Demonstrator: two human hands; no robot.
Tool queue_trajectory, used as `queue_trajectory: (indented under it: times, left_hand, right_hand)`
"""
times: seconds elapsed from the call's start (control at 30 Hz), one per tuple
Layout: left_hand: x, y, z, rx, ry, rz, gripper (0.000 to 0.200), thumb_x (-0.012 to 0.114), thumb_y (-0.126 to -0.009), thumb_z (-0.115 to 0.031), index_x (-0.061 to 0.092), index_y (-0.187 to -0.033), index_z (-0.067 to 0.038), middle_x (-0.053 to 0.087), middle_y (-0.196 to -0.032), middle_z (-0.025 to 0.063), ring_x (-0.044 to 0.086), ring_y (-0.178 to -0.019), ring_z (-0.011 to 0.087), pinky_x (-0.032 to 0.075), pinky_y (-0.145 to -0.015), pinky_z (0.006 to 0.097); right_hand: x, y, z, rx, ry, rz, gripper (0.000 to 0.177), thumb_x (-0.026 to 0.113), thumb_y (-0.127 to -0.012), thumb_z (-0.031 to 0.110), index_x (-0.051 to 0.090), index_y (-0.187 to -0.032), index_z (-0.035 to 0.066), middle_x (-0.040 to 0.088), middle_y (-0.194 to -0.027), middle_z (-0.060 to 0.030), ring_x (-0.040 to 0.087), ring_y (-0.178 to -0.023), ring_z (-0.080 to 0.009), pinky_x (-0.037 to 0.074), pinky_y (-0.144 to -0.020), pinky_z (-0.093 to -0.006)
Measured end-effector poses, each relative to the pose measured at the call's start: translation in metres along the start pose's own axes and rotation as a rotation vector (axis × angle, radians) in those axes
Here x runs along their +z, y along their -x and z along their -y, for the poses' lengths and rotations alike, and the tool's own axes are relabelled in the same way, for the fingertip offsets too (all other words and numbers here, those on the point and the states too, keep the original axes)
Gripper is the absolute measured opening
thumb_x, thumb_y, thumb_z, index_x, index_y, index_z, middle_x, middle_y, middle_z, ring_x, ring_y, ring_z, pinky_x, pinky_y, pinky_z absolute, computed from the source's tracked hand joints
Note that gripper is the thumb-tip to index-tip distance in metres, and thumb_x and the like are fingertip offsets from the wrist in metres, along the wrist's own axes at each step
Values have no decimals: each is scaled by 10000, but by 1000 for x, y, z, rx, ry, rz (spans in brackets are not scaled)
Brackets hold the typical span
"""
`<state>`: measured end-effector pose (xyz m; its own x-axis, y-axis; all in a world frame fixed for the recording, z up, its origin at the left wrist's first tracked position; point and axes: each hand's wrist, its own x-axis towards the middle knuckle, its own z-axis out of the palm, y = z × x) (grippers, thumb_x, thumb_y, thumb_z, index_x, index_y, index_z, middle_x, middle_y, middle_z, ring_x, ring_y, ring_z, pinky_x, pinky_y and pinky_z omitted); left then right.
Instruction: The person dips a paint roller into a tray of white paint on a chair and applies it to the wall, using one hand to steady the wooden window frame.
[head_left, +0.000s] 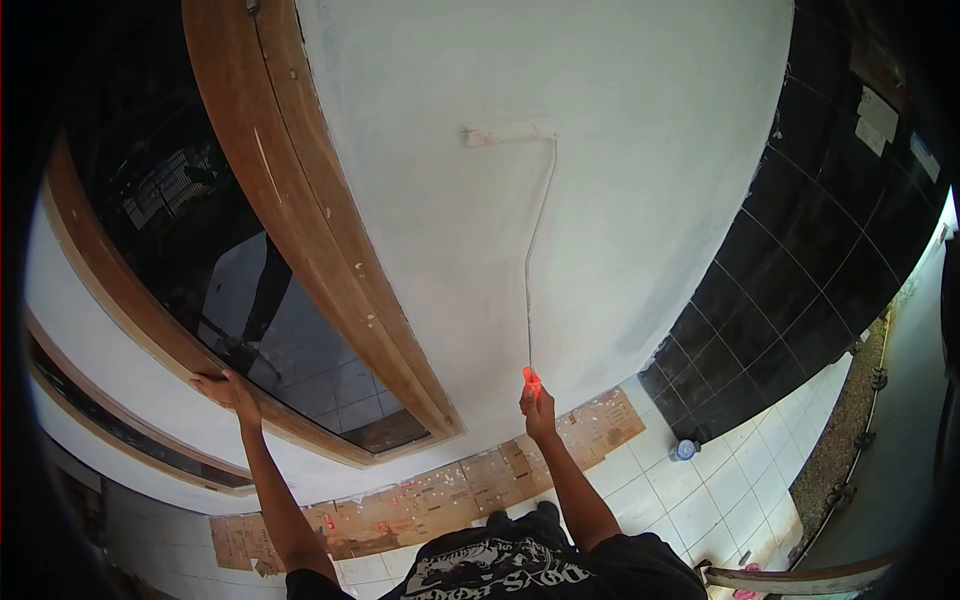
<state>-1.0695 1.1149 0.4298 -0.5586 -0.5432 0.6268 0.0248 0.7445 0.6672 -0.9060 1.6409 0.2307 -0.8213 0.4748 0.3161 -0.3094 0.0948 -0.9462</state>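
Observation:
My right hand is closed around the orange handle of a paint roller. The roller's long, thin bent rod runs upward, and its pale sleeve lies level against the white wall. Off to the left, my left hand rests on the lower part of a brown wooden window frame, its fingers stretched out and holding nothing. Dark glass within the frame reflects tiles and a figure.
Paint-spattered cardboard covers the floor along the wall's foot. Black tiles line the wall on the right. A small blue-and-white container stands on the white floor tiles. A wooden bar is at lower right.

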Motion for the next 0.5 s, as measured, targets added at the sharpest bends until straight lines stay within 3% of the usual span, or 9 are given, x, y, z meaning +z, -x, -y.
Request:
queue_trajectory:
  times: [0.03,0.1,0.17,0.2,0.27,0.3,0.37,0.43,0.5]
  left_hand:
    - [3,-9,4,39,65,-104,992,272,-942,-715,-43,-1529,21,-92,-1603,234,-14,-1486,405,42,-1183,553]
    - [5,-32,5,77,133,-216,1003,297,-943,-708,5,-1522,58,-11,-1605,257,60,-1479,429,83,-1194,523]
    - [-8,-56,-8,124,221,-347,868,417,-982,-564,153,-1498,82,213,-1562,277,242,-1428,442,188,-1182,499]
    - [-18,-66,-21,113,183,-384,848,418,-988,-546,171,-1487,94,242,-1542,294,268,-1417,443,210,-1175,487]
    - [-39,-93,-53,117,115,-447,819,410,-999,-529,212,-1467,115,300,-1506,316,322,-1389,448,241,-1162,479]
    - [-48,-108,-65,129,82,-473,811,402,-1004,-528,235,-1457,123,329,-1489,322,350,-1372,452,250,-1156,484]
    - [-56,-150,-67,171,176,-496,930,378,-963,-646,224,-1461,124,225,-1538,315,276,-1410,439,214,-1165,485]
    - [-53,-221,-26,41,168,-514,981,370,-927,-711,300,-1422,134,326,-1465,323,340,-1353,448,237,-1140,499]
    - [-46,-248,-24,21,84,-579,1009,363,-906,-742,325,-1405,135,371,-1412,314,365,-1322,445,256,-1123,504]
  right_hand:
    - [-8,1,-9,-16,15,22,481,463,-1020,425,576,-1183,-13,455,-637,23,419,-584,-72,365,-537,-269]
    - [-25,23,-28,42,22,41,472,470,-1018,411,585,-1212,-4,450,-648,22,416,-598,-74,369,-547,-269]
    - [-48,68,-68,115,82,69,451,472,-1017,400,602,-1172,-3,479,-652,10,444,-602,-86,387,-558,-284]
    - [-54,89,-77,33,140,45,420,448,-1028,422,522,-821,65,466,-597,32,435,-543,-72,352,-510,-260]
    - [-73,120,-90,186,114,101,407,463,-1024,407,529,-804,70,493,-602,17,461,-549,-80,371,-516,-270]
    - [-76,110,-84,141,138,92,400,465,-1023,407,557,-861,54,490,-607,19,455,-552,-78,369,-516,-269]
    - [-82,94,-75,108,158,89,403,466,-1022,408,585,-918,38,486,-611,22,449,-555,-76,367,-516,-268]
    - [-79,42,-45,102,168,119,438,475,-1017,419,599,-1077,4,481,-623,31,433,-560,-75,360,-518,-269]
    - [-73,-6,-3,35,194,101,413,491,-1003,416,548,-925,15,514,-596,-118,513,-520,-231,393,-516,-370]
